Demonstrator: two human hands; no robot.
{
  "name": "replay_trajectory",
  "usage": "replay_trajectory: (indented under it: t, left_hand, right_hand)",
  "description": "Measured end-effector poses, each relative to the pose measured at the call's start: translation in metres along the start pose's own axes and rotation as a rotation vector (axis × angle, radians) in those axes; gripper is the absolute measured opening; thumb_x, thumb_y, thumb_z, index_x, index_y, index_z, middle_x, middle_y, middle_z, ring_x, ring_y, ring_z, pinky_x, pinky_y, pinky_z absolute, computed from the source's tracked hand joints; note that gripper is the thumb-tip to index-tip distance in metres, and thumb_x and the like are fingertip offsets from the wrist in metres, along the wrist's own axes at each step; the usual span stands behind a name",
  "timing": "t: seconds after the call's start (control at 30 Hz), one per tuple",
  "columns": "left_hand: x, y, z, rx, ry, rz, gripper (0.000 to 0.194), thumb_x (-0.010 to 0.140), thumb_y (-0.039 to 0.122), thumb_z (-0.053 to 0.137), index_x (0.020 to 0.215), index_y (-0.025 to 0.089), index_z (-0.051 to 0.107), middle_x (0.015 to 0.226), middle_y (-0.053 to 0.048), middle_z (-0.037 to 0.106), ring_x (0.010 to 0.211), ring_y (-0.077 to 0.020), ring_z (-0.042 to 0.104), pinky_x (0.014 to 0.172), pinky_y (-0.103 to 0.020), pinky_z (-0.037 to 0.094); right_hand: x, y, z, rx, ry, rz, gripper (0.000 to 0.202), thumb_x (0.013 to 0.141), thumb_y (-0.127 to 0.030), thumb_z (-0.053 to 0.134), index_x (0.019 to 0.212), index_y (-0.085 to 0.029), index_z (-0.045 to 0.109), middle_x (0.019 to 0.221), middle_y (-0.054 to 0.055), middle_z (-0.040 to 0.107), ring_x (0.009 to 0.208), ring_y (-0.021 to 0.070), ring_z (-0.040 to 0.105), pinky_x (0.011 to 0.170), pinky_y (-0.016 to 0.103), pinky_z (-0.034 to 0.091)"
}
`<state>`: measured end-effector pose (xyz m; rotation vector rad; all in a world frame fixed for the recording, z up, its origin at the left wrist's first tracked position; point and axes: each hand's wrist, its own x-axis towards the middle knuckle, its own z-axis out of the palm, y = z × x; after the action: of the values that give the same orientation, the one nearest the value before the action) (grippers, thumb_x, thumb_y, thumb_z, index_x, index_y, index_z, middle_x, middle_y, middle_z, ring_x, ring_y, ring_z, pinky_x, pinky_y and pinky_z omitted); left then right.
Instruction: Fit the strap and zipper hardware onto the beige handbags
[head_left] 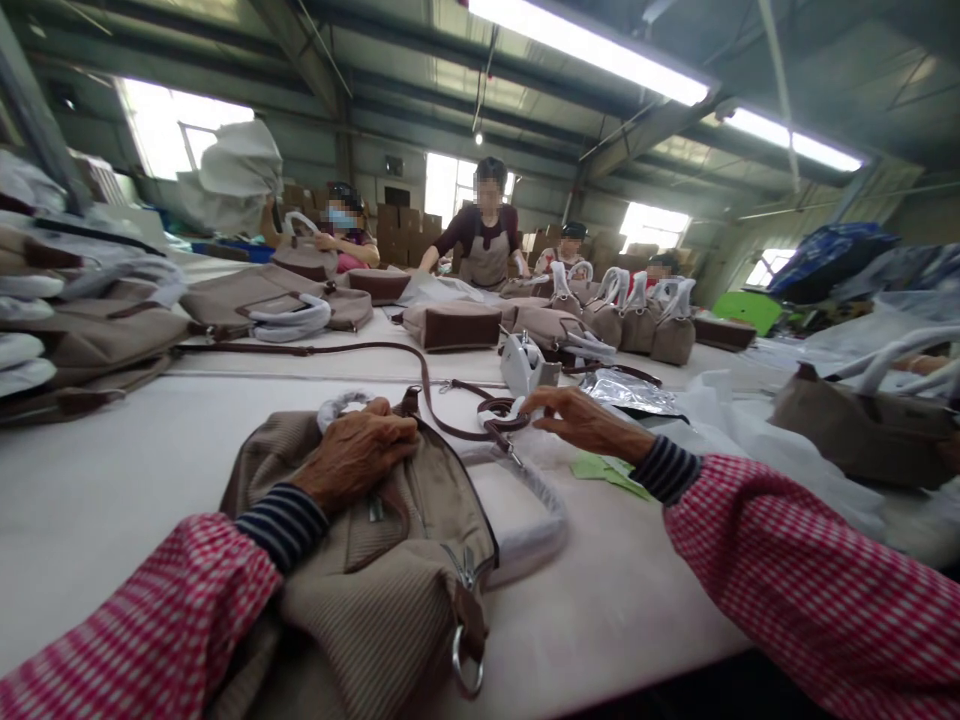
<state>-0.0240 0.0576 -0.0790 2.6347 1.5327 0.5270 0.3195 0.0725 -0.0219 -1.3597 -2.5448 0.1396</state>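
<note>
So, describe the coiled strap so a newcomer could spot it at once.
On the white table, find the ribbed taupe handbag under the left hand. Just right of its far end, beside the right hand, lies the brown strap. Unlike the white-wrapped handle nearby, it's dark, narrow and partly coiled.

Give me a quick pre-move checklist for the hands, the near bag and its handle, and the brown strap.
1. Left hand on the near bag: ok.
2. Right hand at the strap's coil: ok.
3. Brown strap fully coiled: not ok; a length trails left across the table.
4. Near bag's right-side handle wrapped: ok.
5. Strap clipped to the near bag: cannot tell.
</note>
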Motion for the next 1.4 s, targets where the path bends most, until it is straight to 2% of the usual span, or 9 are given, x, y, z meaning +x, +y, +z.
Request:
replay_trajectory:
  t: [0.13,0.23,0.3,0.4,0.8,0.97,1.17,1.3,1.4]
  left_hand:
    - [0.0,0.0,0.0,-0.005,-0.003,0.026,0.028,0.101,0.039,0.049,0.086,0.023,0.067,0.089,-0.004,0.06,0.087,-0.0224,0.059,0.079,-0.034,0.037]
    - [0.0,0.0,-0.001,0.003,-0.007,0.029,0.029,0.101,0.038,0.048,0.084,0.023,0.066,0.087,-0.003,0.06,0.087,-0.0221,0.059,0.078,-0.034,0.036]
    - [-0.001,0.001,-0.001,0.01,-0.005,0.025,0.028,0.101,0.037,0.048,0.085,0.023,0.066,0.088,-0.004,0.059,0.086,-0.0218,0.059,0.078,-0.034,0.036]
    - [-0.001,0.002,-0.002,0.018,-0.007,0.012,0.028,0.101,0.037,0.048,0.087,0.023,0.067,0.091,-0.004,0.059,0.084,-0.0213,0.059,0.078,-0.034,0.036]
    - [-0.002,0.003,-0.004,0.001,-0.033,-0.004,0.027,0.101,0.039,0.052,0.088,0.022,0.069,0.091,-0.002,0.056,0.083,-0.0195,0.058,0.079,-0.033,0.037]
    - [-0.002,0.006,-0.007,0.019,-0.032,-0.016,0.026,0.102,0.036,0.052,0.09,0.02,0.068,0.093,-0.002,0.055,0.084,-0.0186,0.056,0.08,-0.033,0.037]
    - [-0.003,0.005,-0.004,0.029,-0.024,-0.001,0.028,0.104,0.037,0.05,0.089,0.02,0.067,0.092,-0.001,0.055,0.082,-0.0176,0.055,0.078,-0.031,0.036]
    - [-0.002,0.003,-0.003,0.03,-0.016,0.025,0.026,0.102,0.036,0.053,0.088,0.019,0.066,0.09,-0.001,0.054,0.081,-0.0172,0.052,0.077,-0.031,0.035]
    - [-0.002,0.001,-0.003,0.014,-0.005,0.045,0.023,0.101,0.034,0.054,0.09,0.019,0.067,0.09,-0.001,0.053,0.081,-0.0172,0.052,0.076,-0.03,0.034]
  right_hand:
    - [-0.037,0.012,0.002,-0.024,0.046,0.013,0.019,0.093,-0.018,0.062,0.109,-0.02,0.074,0.104,0.007,0.072,0.084,0.0196,0.065,0.08,0.032,0.047]
    - [-0.05,0.011,0.018,-0.211,0.005,-0.101,0.014,0.097,-0.019,0.063,0.108,-0.019,0.072,0.111,0.009,0.069,0.094,0.0217,0.063,0.079,0.033,0.044]
    - [-0.05,0.007,0.03,-0.347,0.003,-0.172,0.01,0.099,-0.017,0.061,0.097,-0.017,0.071,0.106,0.009,0.067,0.094,0.022,0.06,0.074,0.032,0.04]
    - [-0.046,0.005,0.042,-0.436,0.002,-0.232,0.022,0.101,-0.01,0.056,0.082,-0.016,0.065,0.094,0.008,0.064,0.084,0.0192,0.055,0.067,0.031,0.034]
    - [-0.049,0.008,0.044,-0.435,-0.006,-0.282,0.024,0.101,-0.004,0.05,0.083,-0.017,0.06,0.096,0.009,0.063,0.085,0.0194,0.053,0.068,0.031,0.034]
    - [-0.054,0.009,0.048,-0.473,0.128,-0.272,0.023,0.1,-0.006,0.048,0.085,-0.017,0.06,0.093,0.009,0.062,0.085,0.0216,0.055,0.069,0.033,0.038]
    - [-0.112,-0.005,0.043,-0.197,0.18,-0.16,0.013,0.098,-0.014,0.05,0.09,-0.021,0.058,0.092,0.007,0.061,0.082,0.02,0.06,0.071,0.032,0.045]
    - [-0.162,-0.01,0.041,-0.094,0.116,-0.033,0.01,0.096,-0.017,0.054,0.088,-0.023,0.058,0.089,0.006,0.062,0.078,0.0194,0.061,0.07,0.033,0.047]
    - [-0.179,-0.008,0.032,0.06,-0.011,0.11,0.013,0.097,-0.023,0.055,0.086,-0.023,0.062,0.089,0.004,0.065,0.075,0.0183,0.061,0.07,0.033,0.047]
